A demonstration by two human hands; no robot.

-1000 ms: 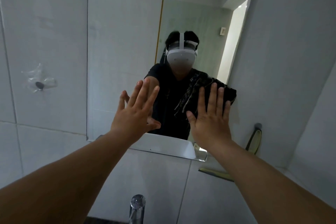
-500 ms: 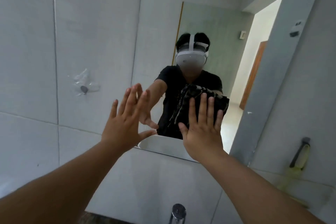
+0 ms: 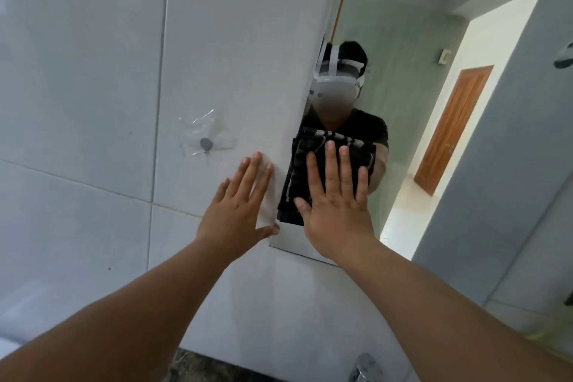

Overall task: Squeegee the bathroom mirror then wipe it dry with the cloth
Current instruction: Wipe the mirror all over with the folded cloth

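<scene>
I am pressing the dark striped cloth (image 3: 313,164) flat against the mirror (image 3: 412,102) under my right hand (image 3: 336,211), fingers spread wide — the cloth is showing above and left of my fingertips, near the mirror's lower left corner, its long axis running up and down. My left hand (image 3: 238,211) is lying open and empty on the white wall tile (image 3: 93,71) just beside the mirror's edge, a taped hook (image 3: 205,143) up to its left and a tap (image 3: 366,367) showing below.
</scene>
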